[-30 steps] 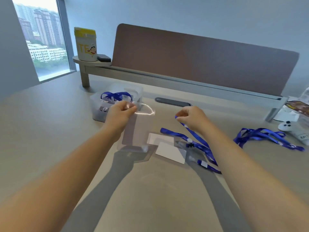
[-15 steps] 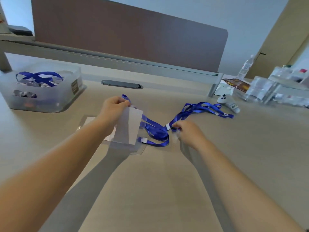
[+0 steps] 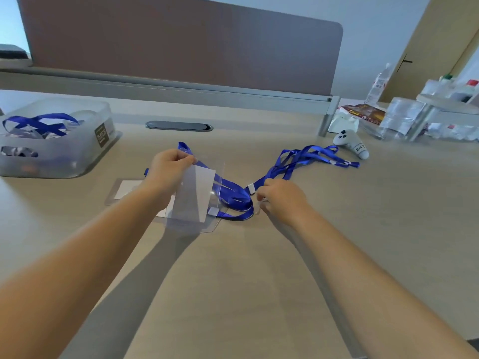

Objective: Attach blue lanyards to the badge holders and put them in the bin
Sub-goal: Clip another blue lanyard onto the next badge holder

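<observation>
desk (image 3: 233,294), controller (image 3: 350,145) beside lanyards (image 3: 308,158) — bin (image 3: 55,155)

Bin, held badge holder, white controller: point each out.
bin (image 3: 85,161), head view, bare front wall.
badge holder (image 3: 194,195), head view, middle of its clear face.
white controller (image 3: 351,145), head view, middle of its body.

The lanyards (image 3: 305,158) are bright blue with small white tabs, and more blue ribbon shows in the frosted translucent bin (image 3: 58,154) at ten o'clock, which bears a dark olive label with pale lettering. The badge holder (image 3: 197,195) is clear with a pale grey sheen, and the desk (image 3: 259,281) is light beige woodgrain. The partition panel (image 3: 181,42) at twelve o'clock is dull brown, and the controller (image 3: 351,147) at two o'clock is white with black buttons.
</observation>
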Motion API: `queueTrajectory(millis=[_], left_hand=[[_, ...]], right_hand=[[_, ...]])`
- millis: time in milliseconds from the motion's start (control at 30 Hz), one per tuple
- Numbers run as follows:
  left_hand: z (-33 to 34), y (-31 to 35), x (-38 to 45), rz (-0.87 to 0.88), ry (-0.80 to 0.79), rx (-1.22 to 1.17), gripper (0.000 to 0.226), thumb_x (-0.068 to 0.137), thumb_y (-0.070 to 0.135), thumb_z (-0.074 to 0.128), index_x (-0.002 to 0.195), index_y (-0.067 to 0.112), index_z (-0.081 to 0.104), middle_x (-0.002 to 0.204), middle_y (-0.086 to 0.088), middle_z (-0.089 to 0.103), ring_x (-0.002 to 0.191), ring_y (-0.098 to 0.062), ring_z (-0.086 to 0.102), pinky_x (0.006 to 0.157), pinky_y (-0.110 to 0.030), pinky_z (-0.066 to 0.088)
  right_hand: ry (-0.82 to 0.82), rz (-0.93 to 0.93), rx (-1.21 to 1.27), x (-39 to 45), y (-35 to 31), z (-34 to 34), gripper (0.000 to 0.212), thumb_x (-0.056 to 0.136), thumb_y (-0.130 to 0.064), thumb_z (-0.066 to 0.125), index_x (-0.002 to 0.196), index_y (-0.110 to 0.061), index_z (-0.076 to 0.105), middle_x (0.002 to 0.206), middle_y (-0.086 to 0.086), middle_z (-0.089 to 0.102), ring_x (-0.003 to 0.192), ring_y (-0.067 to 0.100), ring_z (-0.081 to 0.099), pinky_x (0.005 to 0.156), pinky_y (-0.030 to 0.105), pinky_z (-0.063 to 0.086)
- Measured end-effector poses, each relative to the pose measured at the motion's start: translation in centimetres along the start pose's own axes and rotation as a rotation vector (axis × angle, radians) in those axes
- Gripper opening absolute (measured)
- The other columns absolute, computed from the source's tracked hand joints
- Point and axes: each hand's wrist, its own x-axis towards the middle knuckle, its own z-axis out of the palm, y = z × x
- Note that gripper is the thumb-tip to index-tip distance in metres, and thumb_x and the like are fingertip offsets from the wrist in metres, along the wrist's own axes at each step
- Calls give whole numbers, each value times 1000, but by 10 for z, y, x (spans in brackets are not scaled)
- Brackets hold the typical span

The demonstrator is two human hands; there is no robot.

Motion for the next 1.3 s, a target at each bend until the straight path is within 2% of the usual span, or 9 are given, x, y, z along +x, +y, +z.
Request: queueTrajectory(millis=[167,300,400,633,733,800,1000,1167,1300], left_hand=[[-6,3,5,-36,17,-62,27,92,11,41,66,17,49,74,-5,48,84,-28,45,70,-37,40],[-8,6,12,-51,32,-75,33,90,1,34,67,18,48,78,-3,47,72,-20,45,73,-38,42],[-7,8,16,-38,10,-80,32,90,0,34,69,18,49,78,-3,46,76,-22,46,74,-38,42],[-9,14,24,-29,13,-75,33,90,3,36,67,22,51,92,-11,50,92,-31,45,78,-42,40],[-12,18,25,-39,22,-85,33,91,6,37,67,23,51,92,-12,50,93,-31,46,80,-46,44],[-13,20,24,-15,9,-102,30,93,10,38,69,23,50,86,-9,50,91,-31,47,77,-44,46],[-18,32,27,49,2,-108,14,95,19,38,96,17,52,97,-11,55,94,-31,55,73,-39,52],[-18,34,26,-14,27,-193,16,94,11,41,84,12,54,93,-11,52,92,-29,51,84,-41,49],[-19,28,26,15,18,-261,32,90,-1,42,61,12,43,71,-8,43,72,-25,45,62,-31,43]], right_hand=[[127,121,397,10,3,-3,23,86,-12,53,98,-3,70,99,11,63,100,27,55,80,33,41],[178,300,949,16,3,-15,18,85,-7,58,95,1,70,71,-4,61,68,8,52,63,19,38],[187,334,1085,23,2,-22,20,86,-7,58,99,2,69,78,-1,61,75,10,53,72,20,39],[258,332,1129,43,5,-31,15,88,-9,53,88,-3,67,69,-2,59,65,7,54,69,22,45],[315,309,1150,50,3,-38,23,92,-6,43,73,-15,52,76,1,57,64,4,56,53,10,47],[385,313,1171,55,1,-42,28,95,-9,36,71,-24,42,79,2,57,65,7,58,54,15,46],[561,169,1047,66,-13,-61,22,98,-13,30,100,-10,52,63,-7,44,57,7,46,57,19,38],[449,106,1072,73,-37,-65,32,98,-16,31,104,1,57,63,-7,42,57,7,38,57,20,34],[271,108,1177,72,-56,-65,27,94,-18,46,75,-3,58,57,-1,43,53,13,38,62,33,39]])
